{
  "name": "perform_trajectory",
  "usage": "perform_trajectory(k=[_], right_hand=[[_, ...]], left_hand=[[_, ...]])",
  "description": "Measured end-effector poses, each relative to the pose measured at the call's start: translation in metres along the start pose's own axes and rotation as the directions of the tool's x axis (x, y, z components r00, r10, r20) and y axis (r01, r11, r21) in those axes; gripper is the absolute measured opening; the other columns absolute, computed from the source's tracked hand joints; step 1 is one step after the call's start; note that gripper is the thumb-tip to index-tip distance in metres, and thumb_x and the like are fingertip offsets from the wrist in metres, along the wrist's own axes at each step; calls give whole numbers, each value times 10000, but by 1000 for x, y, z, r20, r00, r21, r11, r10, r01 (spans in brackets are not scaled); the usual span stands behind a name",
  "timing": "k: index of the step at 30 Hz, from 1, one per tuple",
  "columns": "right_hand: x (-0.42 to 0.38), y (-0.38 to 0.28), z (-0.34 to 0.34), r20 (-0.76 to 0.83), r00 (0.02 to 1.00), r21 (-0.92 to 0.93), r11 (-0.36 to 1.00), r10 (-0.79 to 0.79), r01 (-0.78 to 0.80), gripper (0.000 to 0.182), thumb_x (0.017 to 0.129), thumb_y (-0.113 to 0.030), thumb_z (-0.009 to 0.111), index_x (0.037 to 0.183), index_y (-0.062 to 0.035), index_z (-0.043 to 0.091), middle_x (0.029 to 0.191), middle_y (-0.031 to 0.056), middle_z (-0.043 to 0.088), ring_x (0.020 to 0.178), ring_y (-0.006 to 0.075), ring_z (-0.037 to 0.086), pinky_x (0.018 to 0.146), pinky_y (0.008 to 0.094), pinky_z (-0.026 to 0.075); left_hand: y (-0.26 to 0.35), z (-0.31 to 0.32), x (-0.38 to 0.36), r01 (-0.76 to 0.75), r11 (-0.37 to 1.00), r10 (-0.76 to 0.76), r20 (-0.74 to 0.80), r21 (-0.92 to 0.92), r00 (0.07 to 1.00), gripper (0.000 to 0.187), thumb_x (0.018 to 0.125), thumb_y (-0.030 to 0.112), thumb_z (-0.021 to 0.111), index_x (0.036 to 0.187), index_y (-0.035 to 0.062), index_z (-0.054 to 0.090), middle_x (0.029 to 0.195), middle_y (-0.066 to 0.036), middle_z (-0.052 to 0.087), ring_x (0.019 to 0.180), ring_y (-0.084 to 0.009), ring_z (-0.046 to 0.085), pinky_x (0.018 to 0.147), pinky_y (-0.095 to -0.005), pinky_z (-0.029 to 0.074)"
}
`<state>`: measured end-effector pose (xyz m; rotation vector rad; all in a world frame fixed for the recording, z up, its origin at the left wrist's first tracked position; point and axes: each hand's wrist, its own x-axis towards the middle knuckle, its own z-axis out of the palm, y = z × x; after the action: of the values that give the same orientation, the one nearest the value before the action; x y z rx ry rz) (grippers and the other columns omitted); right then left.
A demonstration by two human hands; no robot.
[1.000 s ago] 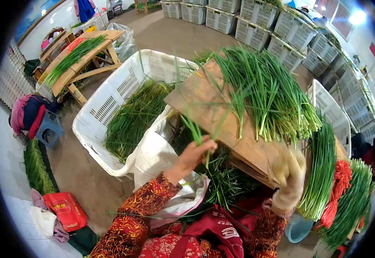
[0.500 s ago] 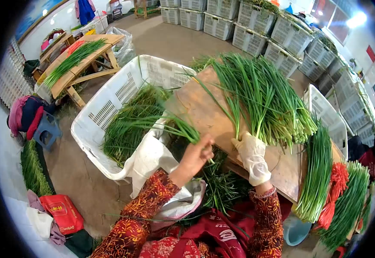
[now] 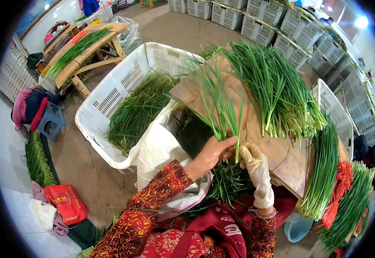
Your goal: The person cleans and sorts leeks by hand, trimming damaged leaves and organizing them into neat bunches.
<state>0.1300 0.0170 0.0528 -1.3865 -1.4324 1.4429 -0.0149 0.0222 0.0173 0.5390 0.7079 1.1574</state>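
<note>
Several garlic chives (image 3: pixel 219 105) stand fanned out from my bare left hand (image 3: pixel 215 151), which is closed round their lower stalks. Their leaf tips point away over the wooden board (image 3: pixel 250 114). My right hand (image 3: pixel 255 162), in a pale thin glove, is closed with its fingertips at the pale lower ends of the same stalks; the exact contact is partly hidden. A large heap of chives (image 3: pixel 278 88) lies on the board beyond my hands, stalk ends toward me. Below my hands, loose dark green leaves (image 3: pixel 229 182) hang by my lap.
Left of the board stands a white crate (image 3: pixel 105 103) holding leaves, with a white sack (image 3: pixel 157 144) over its near edge. Chive bundles (image 3: pixel 321 172) and red ties (image 3: pixel 337 193) lie at right. Stacked crates (image 3: pixel 258 30) line the back; a blue stool (image 3: pixel 52 121) stands left.
My left hand has moved right, and its chives have swung from pointing left to upright. My right hand has drawn back from the heap toward me, with chives now between both hands.
</note>
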Motion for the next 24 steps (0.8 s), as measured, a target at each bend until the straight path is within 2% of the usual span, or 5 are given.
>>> perform_trajectory(k=[5, 10, 13, 18, 24], right_hand=[[33, 13, 3, -176, 872, -322, 864, -457, 388, 237, 819, -206, 609, 934, -1, 574, 731, 52, 552, 617, 109, 500, 595, 246, 422], [16, -9, 3, -240, 965, 161, 976, -105, 146, 143, 829, -128, 595, 925, -23, 585, 774, 33, 590, 629, 94, 527, 602, 205, 429], [-2, -13, 6, -187, 967, 414, 880, -170, 235, 111, 844, -91, 564, 928, -20, 575, 840, 78, 629, 668, 111, 573, 640, 211, 461], [-40, 4, -3, -178, 888, 218, 863, -424, 456, 62, 803, 6, 562, 855, 14, 595, 935, 143, 622, 768, 190, 608, 728, 301, 494], [-78, 9, -14, 103, 956, 205, 947, -274, 249, 92, 817, -41, 563, 825, 41, 604, 794, 104, 645, 709, 143, 620, 716, 249, 491]], left_hand=[[-2, 0, -7, 10, 981, -25, 76, 194, 997, 165, 832, 248, 587, 909, 108, 544, 700, 64, 478, 575, -39, 430, 468, -200, 319], [1, 3, -12, 67, 994, -56, -117, 90, 992, 236, 842, 306, 565, 962, 103, 555, 786, 50, 542, 679, -49, 487, 550, -188, 369], [1, -2, -7, 28, 999, -24, -94, 37, 995, 288, 849, 344, 550, 949, 74, 562, 847, 15, 574, 713, -64, 506, 566, -200, 394], [31, -4, 1, -185, 980, 183, 38, 69, 982, 226, 895, 248, 479, 921, 28, 524, 837, -78, 592, 799, -196, 605, 708, -310, 507], [82, -33, 16, -492, 869, 493, -178, 52, 852, 239, 905, 266, 457, 869, 38, 517, 799, -68, 568, 747, -180, 599, 653, -305, 516]])
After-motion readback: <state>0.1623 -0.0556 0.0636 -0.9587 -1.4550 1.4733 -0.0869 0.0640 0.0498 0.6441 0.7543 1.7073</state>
